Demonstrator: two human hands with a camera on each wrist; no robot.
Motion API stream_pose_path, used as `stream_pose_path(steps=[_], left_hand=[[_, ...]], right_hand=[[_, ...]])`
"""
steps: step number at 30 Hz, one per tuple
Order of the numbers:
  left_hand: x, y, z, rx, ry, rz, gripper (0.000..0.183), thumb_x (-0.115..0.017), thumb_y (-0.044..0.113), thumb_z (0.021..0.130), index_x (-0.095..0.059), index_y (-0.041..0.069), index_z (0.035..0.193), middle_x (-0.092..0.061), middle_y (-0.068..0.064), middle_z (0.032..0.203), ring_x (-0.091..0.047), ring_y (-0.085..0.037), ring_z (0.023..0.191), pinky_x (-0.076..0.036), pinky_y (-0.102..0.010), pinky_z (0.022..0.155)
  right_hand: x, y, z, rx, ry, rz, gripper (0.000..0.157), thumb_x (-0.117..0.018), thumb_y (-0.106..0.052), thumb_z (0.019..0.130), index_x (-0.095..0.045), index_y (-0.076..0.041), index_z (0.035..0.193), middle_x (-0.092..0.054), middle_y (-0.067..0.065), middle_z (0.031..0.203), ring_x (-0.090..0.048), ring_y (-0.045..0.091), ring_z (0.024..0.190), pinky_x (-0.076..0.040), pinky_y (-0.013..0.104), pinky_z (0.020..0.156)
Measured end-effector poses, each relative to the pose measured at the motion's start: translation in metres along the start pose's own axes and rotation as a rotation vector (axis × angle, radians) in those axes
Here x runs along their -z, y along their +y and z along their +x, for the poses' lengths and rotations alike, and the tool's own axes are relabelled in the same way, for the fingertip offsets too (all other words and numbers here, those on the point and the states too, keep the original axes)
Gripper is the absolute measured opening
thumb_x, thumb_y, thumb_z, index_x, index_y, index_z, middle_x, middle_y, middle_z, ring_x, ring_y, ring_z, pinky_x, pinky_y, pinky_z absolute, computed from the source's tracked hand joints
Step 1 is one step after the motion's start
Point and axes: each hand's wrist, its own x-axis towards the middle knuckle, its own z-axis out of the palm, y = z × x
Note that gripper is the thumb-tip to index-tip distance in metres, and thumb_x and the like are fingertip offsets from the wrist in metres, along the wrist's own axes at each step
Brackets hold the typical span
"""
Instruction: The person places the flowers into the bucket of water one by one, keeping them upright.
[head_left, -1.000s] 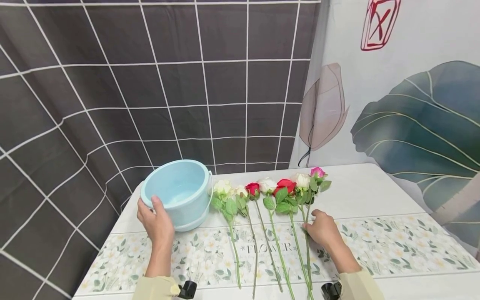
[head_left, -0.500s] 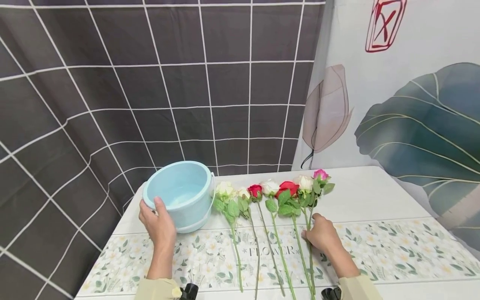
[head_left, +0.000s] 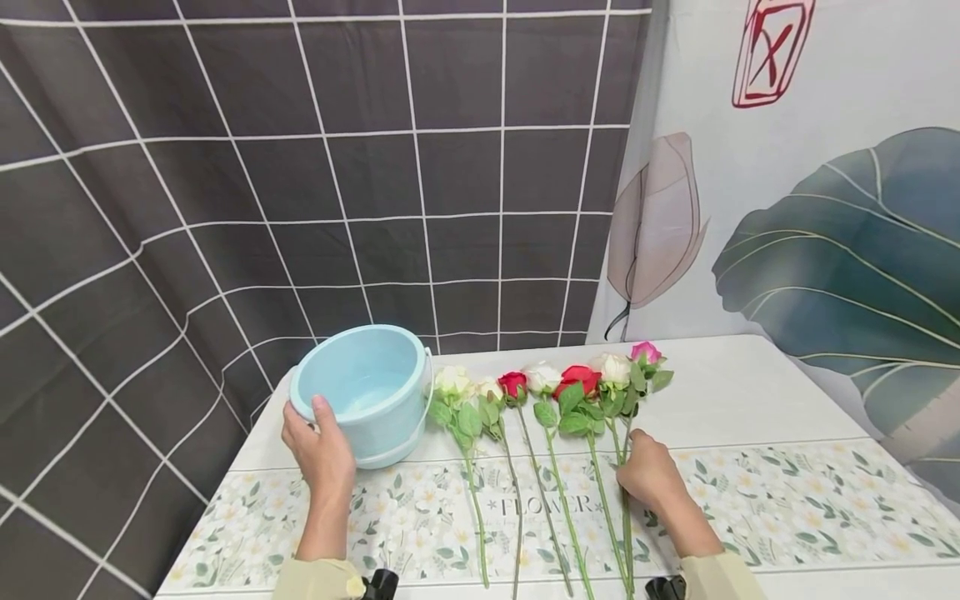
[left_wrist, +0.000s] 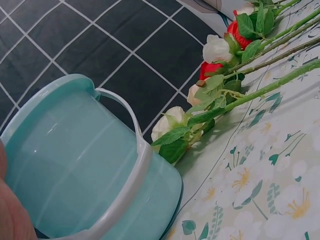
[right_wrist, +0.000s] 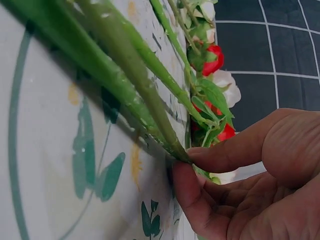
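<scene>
Right hand (head_left: 652,471): its fingers now sit closer in on a stem than half a second ago.
Table (head_left: 750,383): beneath both hands.
Bucket (head_left: 382,429): just beyond the left hand (head_left: 321,454), which grips its near rim.
Pink rose (head_left: 646,352): beyond the right hand; thumb and forefinger pinch its stem (right_wrist: 155,102).

"FLOWER" (head_left: 546,504) flanked by asterisk-like marks (head_left: 492,505) on the floral table cover (head_left: 810,500), red boxed "X" (head_left: 771,57) on the white backdrop (head_left: 693,92).
</scene>
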Motion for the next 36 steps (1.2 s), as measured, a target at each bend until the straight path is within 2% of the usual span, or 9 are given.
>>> stream_pose_path(steps=[3, 7, 9, 11, 14, 21, 26, 29, 36], left_hand=[[0.0001, -0.0003, -0.0002, 0.003, -0.002, 0.0, 0.069, -0.022, 0.056, 0.1, -0.002, 0.021, 0.156, -0.006, -0.015, 0.157, -0.01, -0.038, 0.145, -0.006, -0.055, 0.117], [0.0, -0.0002, -0.0006, 0.001, -0.002, 0.0, 0.069, -0.022, 0.055, 0.1, -0.002, 0.021, 0.156, -0.006, -0.015, 0.157, -0.01, -0.038, 0.145, -0.006, -0.055, 0.117], [-0.0001, -0.0001, -0.0007, -0.002, -0.001, 0.0, 0.069, -0.022, 0.055, 0.1, -0.002, 0.021, 0.156, -0.006, -0.015, 0.157, -0.01, -0.038, 0.145, -0.006, -0.055, 0.116], [-0.0001, -0.0001, -0.0007, -0.003, 0.0, 0.003, 0.069, -0.022, 0.055, 0.1, -0.002, 0.021, 0.156, -0.007, -0.015, 0.157, -0.01, -0.038, 0.145, -0.006, -0.056, 0.116], [-0.0001, -0.0002, -0.0008, -0.001, -0.002, 0.004, 0.069, -0.022, 0.055, 0.1, -0.001, 0.02, 0.156, -0.006, -0.015, 0.157, -0.01, -0.039, 0.145, -0.006, -0.057, 0.116], [0.0001, 0.0003, -0.0008, 0.004, -0.009, 0.006, 0.071, -0.022, 0.056, 0.099, 0.0, 0.02, 0.156, -0.005, -0.015, 0.157, -0.009, -0.04, 0.145, -0.005, -0.058, 0.116], [0.0005, 0.0003, -0.0009, 0.002, -0.01, 0.002, 0.07, -0.022, 0.056, 0.099, 0.0, 0.02, 0.156, -0.005, -0.015, 0.157, -0.009, -0.04, 0.145, -0.006, -0.057, 0.116], [0.0007, 0.0003, -0.001, 0.001, -0.01, 0.002, 0.07, -0.022, 0.056, 0.1, 0.0, 0.02, 0.156, -0.005, -0.015, 0.157, -0.009, -0.04, 0.145, -0.006, -0.057, 0.116], [0.0009, 0.0006, -0.0009, 0.001, -0.01, 0.006, 0.07, -0.023, 0.055, 0.1, 0.0, 0.02, 0.156, -0.006, -0.016, 0.157, -0.011, -0.04, 0.145, -0.007, -0.056, 0.116]], right_hand=[[0.0014, 0.0013, 0.0, 0.008, -0.003, 0.008, 0.063, -0.053, 0.012, 0.069, -0.037, 0.024, 0.13, -0.049, 0.044, 0.12, -0.053, 0.055, 0.105, -0.053, 0.049, 0.075], [0.0028, 0.0034, 0.0012, 0.004, -0.013, 0.031, 0.062, -0.054, 0.012, 0.069, -0.04, 0.024, 0.128, -0.053, 0.042, 0.116, -0.061, 0.037, 0.073, -0.05, 0.038, 0.061], [0.0035, 0.0044, 0.0012, -0.002, -0.022, 0.05, 0.061, -0.054, 0.012, 0.069, -0.041, 0.024, 0.127, -0.06, 0.038, 0.104, -0.057, 0.026, 0.059, -0.049, 0.035, 0.057], [0.0044, 0.0053, 0.001, -0.008, -0.028, 0.074, 0.06, -0.055, 0.011, 0.069, -0.041, 0.024, 0.126, -0.065, 0.032, 0.091, -0.052, 0.02, 0.053, -0.049, 0.034, 0.055], [0.0055, 0.0061, -0.0002, -0.027, -0.043, 0.13, 0.058, -0.058, 0.011, 0.072, -0.042, 0.024, 0.126, -0.065, 0.019, 0.077, -0.055, 0.019, 0.054, -0.05, 0.034, 0.054], [0.0052, 0.0075, -0.0017, -0.081, -0.055, 0.255, 0.047, -0.057, 0.01, 0.081, -0.046, 0.02, 0.126, -0.06, 0.03, 0.1, -0.06, 0.019, 0.062, -0.054, 0.034, 0.054], [0.0053, 0.0082, -0.0029, -0.073, -0.043, 0.275, 0.039, -0.049, 0.008, 0.087, -0.047, 0.018, 0.125, -0.062, 0.021, 0.087, -0.059, 0.019, 0.06, -0.053, 0.033, 0.053], [0.0058, 0.0083, -0.0033, -0.063, -0.031, 0.299, 0.039, -0.047, 0.008, 0.087, -0.047, 0.018, 0.125, -0.061, 0.018, 0.082, -0.06, 0.019, 0.06, -0.054, 0.034, 0.053], [0.0094, 0.0071, -0.005, -0.048, 0.008, 0.383, 0.047, -0.056, 0.012, 0.08, -0.045, 0.019, 0.125, -0.059, 0.016, 0.079, -0.058, 0.018, 0.059, -0.054, 0.033, 0.053]])
